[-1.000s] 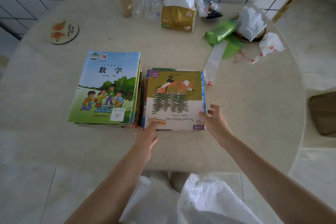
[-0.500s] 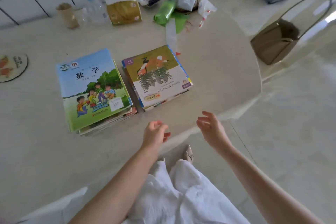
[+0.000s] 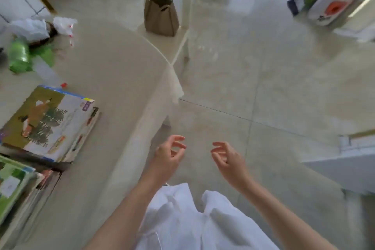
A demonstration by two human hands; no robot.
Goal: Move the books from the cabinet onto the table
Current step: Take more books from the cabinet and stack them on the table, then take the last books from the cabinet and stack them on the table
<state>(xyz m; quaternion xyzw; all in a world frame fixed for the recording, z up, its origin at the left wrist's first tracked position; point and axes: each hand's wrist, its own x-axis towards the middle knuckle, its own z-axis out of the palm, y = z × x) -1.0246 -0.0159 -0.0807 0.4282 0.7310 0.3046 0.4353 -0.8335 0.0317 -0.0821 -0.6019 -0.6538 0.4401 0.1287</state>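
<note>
Two book stacks (image 3: 50, 126) at left frame edge on counter (image 3: 113, 79). Left hand (image 3: 169, 156), right hand (image 3: 227, 158) at lower center, loosely curled, holding nothing.

Bright daylight pours from the top, glaring on the glossy floor (image 3: 263, 63); the whole view is motion-blurred, wide-angle bending the edges, shadows faint

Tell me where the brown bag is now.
In the head view, the brown bag stands upright at the top centre, on a pale seat just beyond the table's far edge.
</note>
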